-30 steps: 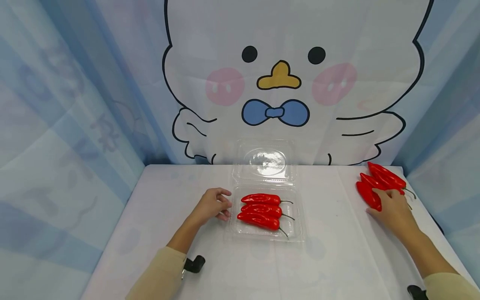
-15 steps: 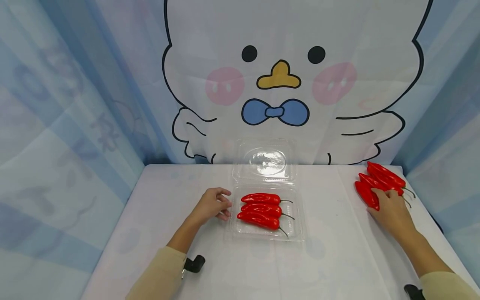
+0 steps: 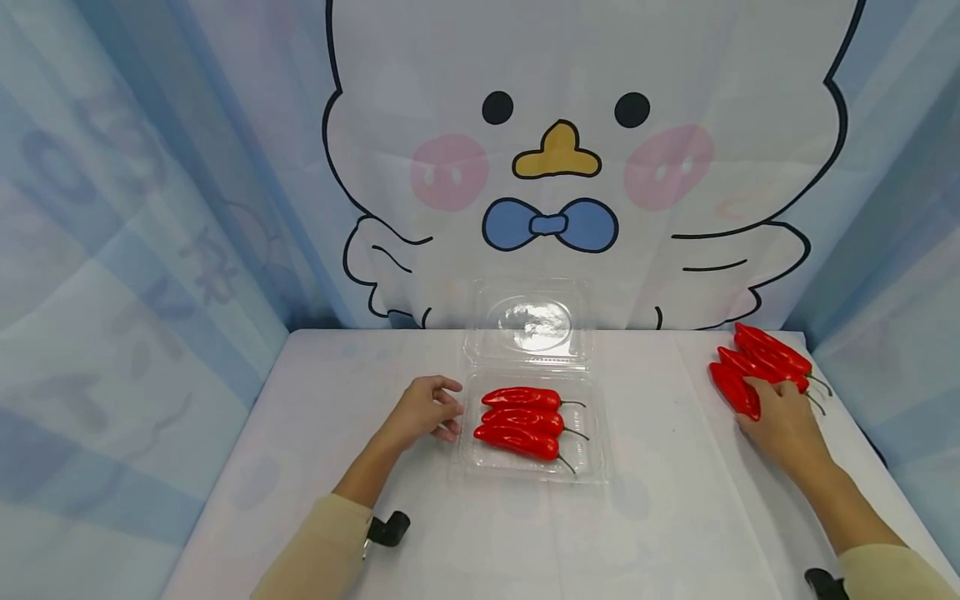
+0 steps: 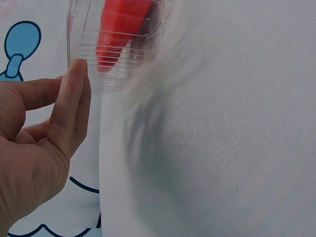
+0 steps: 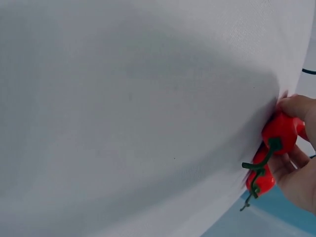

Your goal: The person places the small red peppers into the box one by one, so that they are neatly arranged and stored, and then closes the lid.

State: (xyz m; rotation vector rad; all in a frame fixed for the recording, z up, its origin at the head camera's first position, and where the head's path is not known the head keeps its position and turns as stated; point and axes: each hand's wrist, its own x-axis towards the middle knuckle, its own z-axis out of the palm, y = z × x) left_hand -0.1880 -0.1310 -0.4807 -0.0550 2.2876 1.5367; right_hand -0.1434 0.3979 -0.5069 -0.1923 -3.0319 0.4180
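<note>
At the right of the table, my right hand (image 3: 787, 425) pinches the nearest red chili pepper (image 3: 733, 390) of a small pile. In the right wrist view, thumb and fingers lie on either side of that chili pepper (image 5: 280, 131), its green stem curling out. My left hand (image 3: 426, 410) is loosely bent beside the left edge of a clear plastic clamshell box (image 3: 597, 454), holding nothing. A fingertip (image 4: 76, 66) sits right at the box's corner in the left wrist view. Inside the box, three red chili peppers (image 3: 522, 419) lie side by side, stems to the right.
The box's clear lid (image 3: 532, 325) stands raised against the printed cloth backdrop (image 3: 555, 275). More chili peppers (image 3: 772, 352) lie behind the pinched one, near the table's back right corner. White cloth (image 3: 660, 517) covers the table, and blue curtains (image 3: 135, 333) hang at both sides.
My right hand has shifted very slightly left with the pinched chili pepper over the second, then stayed almost still. My left hand and the box have not moved.
</note>
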